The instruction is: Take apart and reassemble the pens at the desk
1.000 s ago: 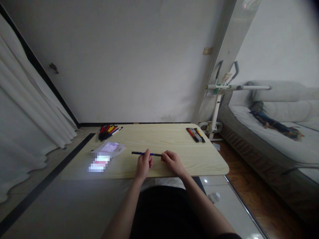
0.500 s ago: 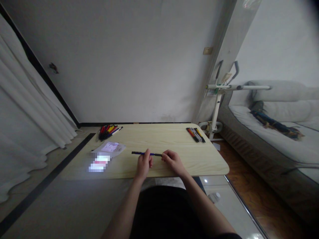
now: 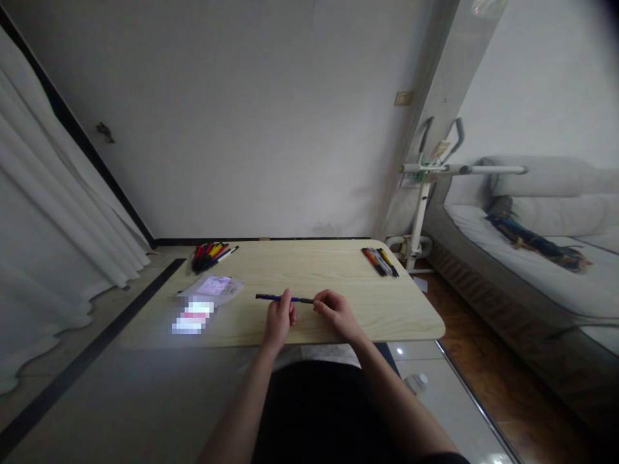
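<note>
1. At the bottom edge, one lap in dark clothing (image 3: 316, 412) is cut off by the frame; beside it on the floor lies one clear container (image 3: 416, 384) with a whitish lid, its contents indistinct.
2. Two bare hands meet over the near part of one pale wood-grain table (image 3: 300, 264). The left hand (image 3: 279, 316) is closed, thumb laid along one blue-and-black pen (image 3: 304, 300), its fingers curled and mostly hidden underneath.
3. The right hand (image 3: 336, 314) is curled too, thumb and forefinger pinched on the pen's right end, covering the tip. That one pen lies crosswise between the hands; whether it touches the tabletop, I cannot tell.
4. Left of the hands, one bright pixelated patch (image 3: 193, 316) masks whatever lies there. Just beyond it is one translucent packet (image 3: 215, 288) with a printed label too blurred to read.
5. Farther back are two groups of pens: a fanned heap (image 3: 207, 259) at the far left, overlapping too much to count, and a neater row (image 3: 380, 262) at the far right, roughly five, in red, orange, grey, yellow and black.
6. Beyond stand one white exercise machine (image 3: 420, 212) with two upright grips and one grey sofa (image 3: 546, 277), cut off at right, bearing one dark, unclear object (image 3: 536, 243).
7. One socket (image 3: 403, 98) sits on the wall (image 3: 265, 129).
</note>
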The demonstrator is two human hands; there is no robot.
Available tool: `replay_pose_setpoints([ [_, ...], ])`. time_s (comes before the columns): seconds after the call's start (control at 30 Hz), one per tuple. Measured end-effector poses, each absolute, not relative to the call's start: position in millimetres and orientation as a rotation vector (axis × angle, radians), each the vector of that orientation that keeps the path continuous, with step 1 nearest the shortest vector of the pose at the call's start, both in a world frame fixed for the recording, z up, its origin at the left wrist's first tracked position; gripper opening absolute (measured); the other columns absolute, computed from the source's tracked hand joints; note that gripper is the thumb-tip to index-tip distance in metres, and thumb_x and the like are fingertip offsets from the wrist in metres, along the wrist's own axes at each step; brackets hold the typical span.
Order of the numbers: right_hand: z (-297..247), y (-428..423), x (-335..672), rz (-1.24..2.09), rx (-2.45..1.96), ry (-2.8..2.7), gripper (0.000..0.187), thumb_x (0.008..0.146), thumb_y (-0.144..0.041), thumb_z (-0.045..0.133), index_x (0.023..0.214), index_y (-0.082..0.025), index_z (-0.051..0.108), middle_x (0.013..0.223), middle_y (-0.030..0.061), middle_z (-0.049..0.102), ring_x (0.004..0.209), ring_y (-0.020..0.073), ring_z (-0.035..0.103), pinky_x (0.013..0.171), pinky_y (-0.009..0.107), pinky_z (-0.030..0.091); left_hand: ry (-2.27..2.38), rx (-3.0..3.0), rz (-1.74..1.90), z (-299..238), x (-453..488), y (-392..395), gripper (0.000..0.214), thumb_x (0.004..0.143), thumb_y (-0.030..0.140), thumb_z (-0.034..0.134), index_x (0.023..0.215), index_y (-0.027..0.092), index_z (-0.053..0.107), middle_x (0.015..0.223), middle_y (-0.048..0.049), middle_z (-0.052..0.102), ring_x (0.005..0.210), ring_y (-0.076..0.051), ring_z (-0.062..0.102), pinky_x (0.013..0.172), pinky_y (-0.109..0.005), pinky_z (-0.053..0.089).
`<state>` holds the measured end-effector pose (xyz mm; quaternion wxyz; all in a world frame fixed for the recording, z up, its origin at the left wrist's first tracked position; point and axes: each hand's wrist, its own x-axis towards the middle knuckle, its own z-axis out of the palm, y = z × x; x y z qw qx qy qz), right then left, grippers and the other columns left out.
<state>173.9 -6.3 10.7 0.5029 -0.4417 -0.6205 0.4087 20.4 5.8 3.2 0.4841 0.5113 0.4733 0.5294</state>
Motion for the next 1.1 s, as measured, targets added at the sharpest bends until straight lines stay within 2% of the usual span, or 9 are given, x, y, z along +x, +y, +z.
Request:
replay_pose_setpoints([
  [0.37,8.6,-5.1,173.8,0.985,-1.047,-1.490,0.015,0.073,-0.030,0.055,0.080,-0.016,0.055,0.073,0.0005,0.056,0.066,0.0125,0.050,0.061,0.024,0.039,1.183,1.250,1.279,5.1,19.8,4.9,0.049,0.080,0.049,0.034,0.042,0.019,0.032,0.034,0.0042,0.036,0.033,-0.008,0.037,0.038,-0.020,0.029],
  [0.7,11.3,-4.9,170.4,0.854,-1.195,-1.603,0.033,0.082,-0.039,0.041,0.067,-0.014,0.058,0.063,0.0010,0.057,0.062,0.0123,0.052,0.059,0.022,0.038,1.177,1.233,1.265,7.6,19.8,5.5,0.046,0.080,0.047,0.035,0.043,0.019,0.031,0.033,0.0041,0.037,0.034,-0.008,0.036,0.038,-0.021,0.029],
  [1.1,11.7,-4.4,172.9,0.768,-1.208,-1.577,0.032,0.082,-0.038,0.040,0.069,-0.015,0.058,0.066,0.0011,0.059,0.064,0.0122,0.053,0.060,0.022,0.039,1.218,1.268,1.245,6.6,19.0,7.2,0.046,0.080,0.046,0.034,0.042,0.019,0.030,0.034,0.0039,0.037,0.035,-0.009,0.036,0.038,-0.021,0.029],
])
